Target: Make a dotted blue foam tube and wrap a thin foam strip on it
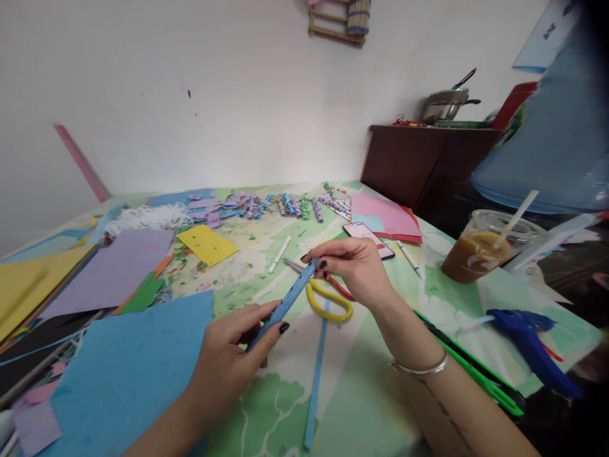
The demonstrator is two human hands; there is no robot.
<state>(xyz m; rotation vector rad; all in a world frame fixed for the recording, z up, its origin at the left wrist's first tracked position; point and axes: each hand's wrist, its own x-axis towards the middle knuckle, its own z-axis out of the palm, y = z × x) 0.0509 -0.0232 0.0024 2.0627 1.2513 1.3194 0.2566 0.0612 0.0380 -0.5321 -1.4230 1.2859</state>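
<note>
A narrow blue paper piece with dark dots [291, 296] is held slanting above the table between both hands. My left hand [238, 346] grips its lower end between thumb and fingers. My right hand [354, 266] pinches its upper end with the fingertips. Just behind it lie scissors with yellow and red handles [349, 312], partly covered by the paper and my right hand. Below the scissors, a thin blue strip [316, 387] rests on the green and white tablecloth [366, 393].
Blue sheet [137, 374], purple sheet [114, 266] and yellow piece [208, 245] lie left. Behind are curled paper pieces [285, 204]. To the right stand a phone [375, 242], a drink cup [471, 254], a green cutter [480, 371] and a blue glue gun [530, 346].
</note>
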